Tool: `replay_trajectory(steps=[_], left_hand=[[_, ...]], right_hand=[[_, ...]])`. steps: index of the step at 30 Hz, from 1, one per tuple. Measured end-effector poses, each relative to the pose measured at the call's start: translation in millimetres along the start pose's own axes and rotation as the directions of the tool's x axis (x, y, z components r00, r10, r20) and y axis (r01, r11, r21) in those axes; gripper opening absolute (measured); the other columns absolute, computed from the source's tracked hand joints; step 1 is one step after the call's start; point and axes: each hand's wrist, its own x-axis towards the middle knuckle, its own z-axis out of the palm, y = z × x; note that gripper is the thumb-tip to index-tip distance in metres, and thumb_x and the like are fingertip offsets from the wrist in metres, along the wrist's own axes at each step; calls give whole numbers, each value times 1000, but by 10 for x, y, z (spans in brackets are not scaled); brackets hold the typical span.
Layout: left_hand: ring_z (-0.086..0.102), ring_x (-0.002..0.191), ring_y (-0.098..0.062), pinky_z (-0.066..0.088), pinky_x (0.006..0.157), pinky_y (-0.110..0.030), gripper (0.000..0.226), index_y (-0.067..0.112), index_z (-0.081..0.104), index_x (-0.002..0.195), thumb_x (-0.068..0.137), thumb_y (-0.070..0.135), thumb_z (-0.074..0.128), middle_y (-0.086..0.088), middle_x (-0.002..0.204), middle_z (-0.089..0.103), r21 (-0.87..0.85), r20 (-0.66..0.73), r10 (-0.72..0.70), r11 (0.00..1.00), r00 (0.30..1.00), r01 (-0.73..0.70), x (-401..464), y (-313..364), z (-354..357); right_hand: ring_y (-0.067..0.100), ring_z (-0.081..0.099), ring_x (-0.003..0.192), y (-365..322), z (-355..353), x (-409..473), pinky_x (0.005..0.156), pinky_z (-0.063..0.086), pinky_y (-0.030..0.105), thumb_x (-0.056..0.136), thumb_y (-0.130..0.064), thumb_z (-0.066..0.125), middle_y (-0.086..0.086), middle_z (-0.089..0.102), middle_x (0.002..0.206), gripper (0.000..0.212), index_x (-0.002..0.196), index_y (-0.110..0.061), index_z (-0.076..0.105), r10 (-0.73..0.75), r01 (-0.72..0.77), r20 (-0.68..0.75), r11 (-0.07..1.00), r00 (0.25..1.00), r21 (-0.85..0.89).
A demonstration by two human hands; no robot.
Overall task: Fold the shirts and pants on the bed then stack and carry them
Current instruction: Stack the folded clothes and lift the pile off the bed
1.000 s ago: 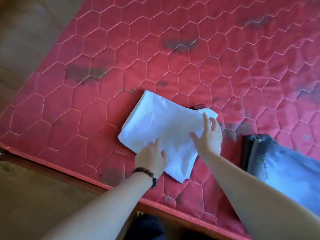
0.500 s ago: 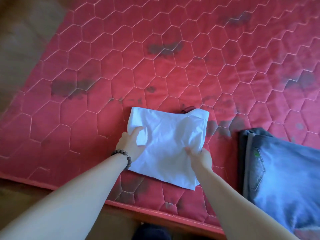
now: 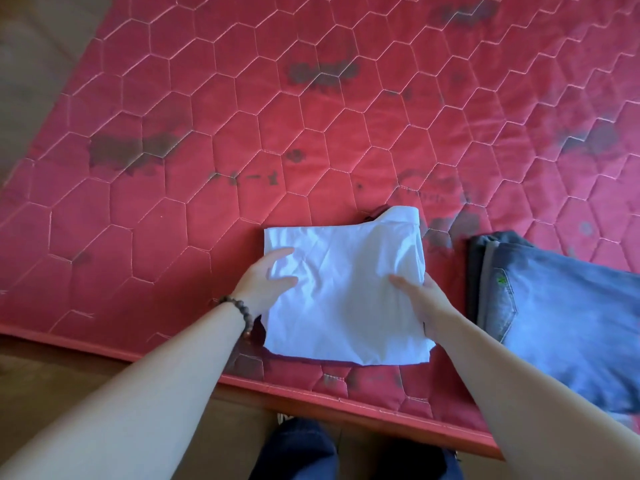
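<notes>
Your left hand point(image 3: 265, 284) and right hand point(image 3: 424, 299) lie open, fingers flat on the folded white shirt point(image 3: 344, 296) near the bed's point(image 3: 207, 168) edge, gripping nothing; the folded jeans point(image 3: 561, 313) lie just right, nearer your right hand

Domestic bedroom: bare red quilted mattress point(image 3: 242, 140) on wooden bed frame point(image 3: 242, 398), folded jeans point(image 3: 561, 317), wooden floor point(image 3: 31, 382).

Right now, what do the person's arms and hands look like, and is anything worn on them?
Both forearms are bare, with no sleeves in view and no gloves. The left hand has a bracelet of dark round beads around its wrist. The right hand shows no bracelet, watch or ring that I can make out.
</notes>
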Motion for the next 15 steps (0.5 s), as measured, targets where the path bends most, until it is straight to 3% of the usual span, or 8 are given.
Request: replay_trajectory(steps=[3, 7, 12, 15], left_hand=[[37, 115, 6, 32, 92, -16, 57, 37, 51, 132, 84, 10, 66, 16, 137, 42, 108, 11, 71, 992, 997, -72, -12, 98, -10], [29, 136, -9, 22, 98, -15, 65, 33, 40, 142, 85, 8, 61, 6, 148, 37, 258, 0, 156, 954, 988, -151, -205, 321, 183], [20, 141, -8, 18, 101, -16, 69, 37, 33, 145, 86, 11, 59, 4, 154, 26, 281, 22, 218, 935, 976, -215, -560, 729, 600], [19, 140, -6, 16, 104, -17, 70, 37, 31, 147, 87, 12, 59, 5, 154, 27, 290, 58, 267, 918, 962, -272, -721, 980, 912]], right_hand=[[19, 71, 90, -72, -7, -99, 76, 59, 44, 80, -26, 70, -7, 71, 101, 36, 109, -43, 58, -105, 106, 19, 992, 994, -64], [13, 64, 99, -200, -116, -371, 84, 54, 37, 84, -19, 61, -16, 67, 105, 49, 119, -51, 50, -247, 249, 34, 949, 968, -193], [7, 60, 108, -349, -611, -766, 94, 48, 32, 87, -12, 58, -23, 64, 113, 61, 129, -54, 45, -329, 321, 3, 918, 944, -232], [-1, 56, 108, -404, -1076, -1004, 88, 44, 23, 88, -15, 58, -33, 61, 110, 61, 129, -58, 42, -367, 344, -50, 906, 929, -248]])
